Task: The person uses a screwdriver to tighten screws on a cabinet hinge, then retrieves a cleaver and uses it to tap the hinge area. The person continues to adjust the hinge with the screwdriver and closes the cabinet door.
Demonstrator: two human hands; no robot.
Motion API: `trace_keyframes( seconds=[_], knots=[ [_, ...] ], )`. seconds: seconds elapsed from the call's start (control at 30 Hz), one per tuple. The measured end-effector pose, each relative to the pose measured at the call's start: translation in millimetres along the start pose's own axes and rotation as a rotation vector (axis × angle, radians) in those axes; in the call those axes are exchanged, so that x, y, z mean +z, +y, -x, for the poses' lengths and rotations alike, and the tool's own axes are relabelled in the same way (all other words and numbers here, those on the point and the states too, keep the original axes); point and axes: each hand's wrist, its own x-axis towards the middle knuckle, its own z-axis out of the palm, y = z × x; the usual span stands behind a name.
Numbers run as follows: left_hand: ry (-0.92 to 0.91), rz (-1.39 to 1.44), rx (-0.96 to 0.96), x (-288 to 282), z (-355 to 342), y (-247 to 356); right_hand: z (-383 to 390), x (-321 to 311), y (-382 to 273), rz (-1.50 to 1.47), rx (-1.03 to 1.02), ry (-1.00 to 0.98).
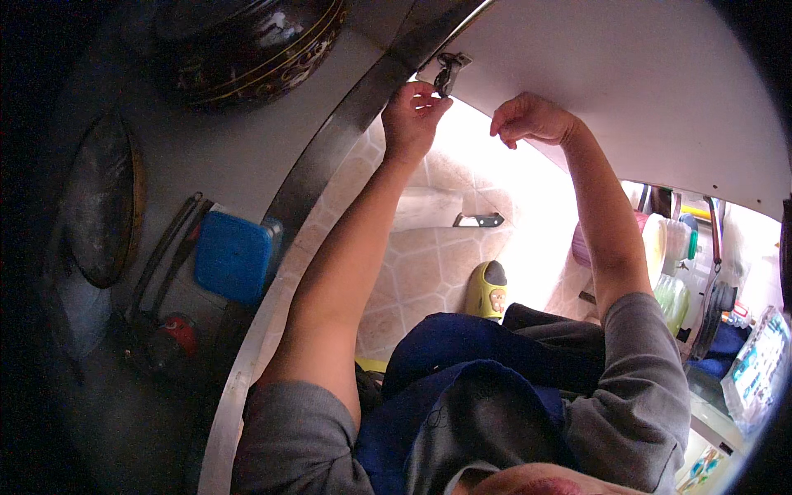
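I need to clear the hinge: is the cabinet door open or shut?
Open: the door is swung out over the floor, its hinge exposed at the left hand.

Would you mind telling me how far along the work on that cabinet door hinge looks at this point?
Done: the metal hinge sits at the corner of the white door panel. In hand: the left hand pinches at the hinge from below, while the right hand rests curled against the panel's edge. Left: whether the hinge is fully fixed cannot be told; no tool shows in either hand.
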Motion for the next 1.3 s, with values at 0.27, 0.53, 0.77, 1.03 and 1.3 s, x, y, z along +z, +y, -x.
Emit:
trace_keyframes(
  seconds=[0.27,0.53,0.77,1.03,1.3],
  knots=[
    [-0.038,-0.220,0.138,7,-5,1,5,-3,13,0.023,-0.163,-0.027],
    [-0.085,-0.476,0.112,2,-34,13,2,-10,12,0.088,-0.124,-0.024],
    [0.087,-0.167,0.181,24,-16,3,4,-13,11,0.070,-0.121,-0.045],
    [-0.022,0.301,-0.172,19,-23,8,3,-4,4,-0.088,-0.079,-0.008],
    [-0.223,1.237,-0.548,-1,-37,-13,4,10,-2,-0.116,0.007,0.024]
  ],
)
